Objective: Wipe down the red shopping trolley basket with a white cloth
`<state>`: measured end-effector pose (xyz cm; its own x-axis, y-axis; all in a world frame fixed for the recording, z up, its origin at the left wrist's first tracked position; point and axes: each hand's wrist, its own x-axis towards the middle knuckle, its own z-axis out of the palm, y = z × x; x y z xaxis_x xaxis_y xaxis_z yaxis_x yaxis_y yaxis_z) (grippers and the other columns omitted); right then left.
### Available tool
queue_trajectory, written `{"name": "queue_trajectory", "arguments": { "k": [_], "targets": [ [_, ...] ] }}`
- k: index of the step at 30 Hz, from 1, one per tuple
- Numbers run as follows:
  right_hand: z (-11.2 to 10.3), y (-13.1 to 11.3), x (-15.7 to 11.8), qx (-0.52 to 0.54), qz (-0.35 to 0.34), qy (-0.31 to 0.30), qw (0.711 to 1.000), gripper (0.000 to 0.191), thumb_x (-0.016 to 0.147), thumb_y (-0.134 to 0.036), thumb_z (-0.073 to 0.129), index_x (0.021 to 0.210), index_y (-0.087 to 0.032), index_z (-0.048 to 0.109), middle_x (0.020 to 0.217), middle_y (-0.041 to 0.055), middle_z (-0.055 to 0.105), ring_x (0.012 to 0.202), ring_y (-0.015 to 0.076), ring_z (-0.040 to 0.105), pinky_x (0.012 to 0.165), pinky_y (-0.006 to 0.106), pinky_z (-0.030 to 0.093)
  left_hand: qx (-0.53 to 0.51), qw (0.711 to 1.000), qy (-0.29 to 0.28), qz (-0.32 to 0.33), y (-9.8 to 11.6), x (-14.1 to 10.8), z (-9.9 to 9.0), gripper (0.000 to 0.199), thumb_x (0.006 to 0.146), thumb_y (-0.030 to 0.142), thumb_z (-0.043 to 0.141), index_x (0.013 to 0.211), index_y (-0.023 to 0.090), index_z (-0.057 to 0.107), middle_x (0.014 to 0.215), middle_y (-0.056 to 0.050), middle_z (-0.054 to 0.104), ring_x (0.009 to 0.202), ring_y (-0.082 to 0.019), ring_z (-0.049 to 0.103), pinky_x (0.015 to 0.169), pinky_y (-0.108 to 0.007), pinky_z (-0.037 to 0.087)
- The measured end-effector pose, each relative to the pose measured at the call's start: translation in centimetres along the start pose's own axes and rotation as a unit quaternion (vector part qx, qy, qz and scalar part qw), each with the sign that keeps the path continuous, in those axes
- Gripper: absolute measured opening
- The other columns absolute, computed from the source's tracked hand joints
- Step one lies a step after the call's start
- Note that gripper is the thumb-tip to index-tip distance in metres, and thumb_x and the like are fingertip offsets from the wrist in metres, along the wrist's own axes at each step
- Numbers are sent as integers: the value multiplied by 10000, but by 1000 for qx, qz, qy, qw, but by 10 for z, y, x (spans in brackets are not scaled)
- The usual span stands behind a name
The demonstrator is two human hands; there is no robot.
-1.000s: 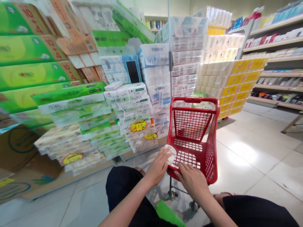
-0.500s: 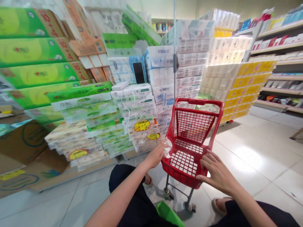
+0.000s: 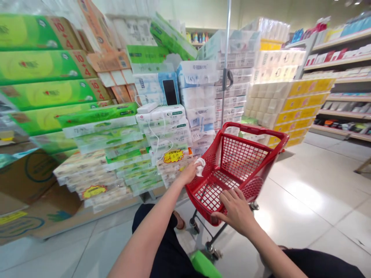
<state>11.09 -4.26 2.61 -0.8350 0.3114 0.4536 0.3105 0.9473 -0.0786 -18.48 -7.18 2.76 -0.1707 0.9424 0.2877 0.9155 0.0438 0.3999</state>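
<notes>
A small red shopping cart with a grid-walled basket stands in front of me, turned at an angle. My left hand presses a crumpled white cloth or tissue against the basket's left rim. Its fingers are closed around the wipe, and they are partly hidden behind it. At the near end of the basket, my right hand grips the rim, fingers over the inside and thumb outside. A thin metal pole with a dark clip rises at the cart's far side.
Stacked tissue packs fill the left, with a phone and white cable on them. A cardboard box sits lower left. Yellow-and-white packs and shelves stand right. A green object lies between my legs.
The cart has swung round, its handle end to the right and its near end to the left. My right hand has moved left with the rim; my left hand has shifted slightly up and left.
</notes>
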Motion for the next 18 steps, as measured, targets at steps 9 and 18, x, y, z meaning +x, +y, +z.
{"name": "queue_trajectory", "arguments": {
  "k": [9,18],
  "targets": [
    [-20,19,66,28,2,-105,994,338,1000,-425,326,1128,-240,578,969,54,681,887,194,608,726,303,449,77,971,129,-186,17,-13,16,604,893,243,502,1464,274,307,1456,-119,408,1279,-298,475,1032,-452,418],
    [63,17,179,39,-118,-64,990,661,896,-110,429,1507,-277,241,1539,68,332,1368,194,336,1012,364,444,46,977,100,-185,8,-9,23,610,855,82,418,1450,172,312,1453,-155,440,1246,-275,520,1014,-400,441]
  ]
}}
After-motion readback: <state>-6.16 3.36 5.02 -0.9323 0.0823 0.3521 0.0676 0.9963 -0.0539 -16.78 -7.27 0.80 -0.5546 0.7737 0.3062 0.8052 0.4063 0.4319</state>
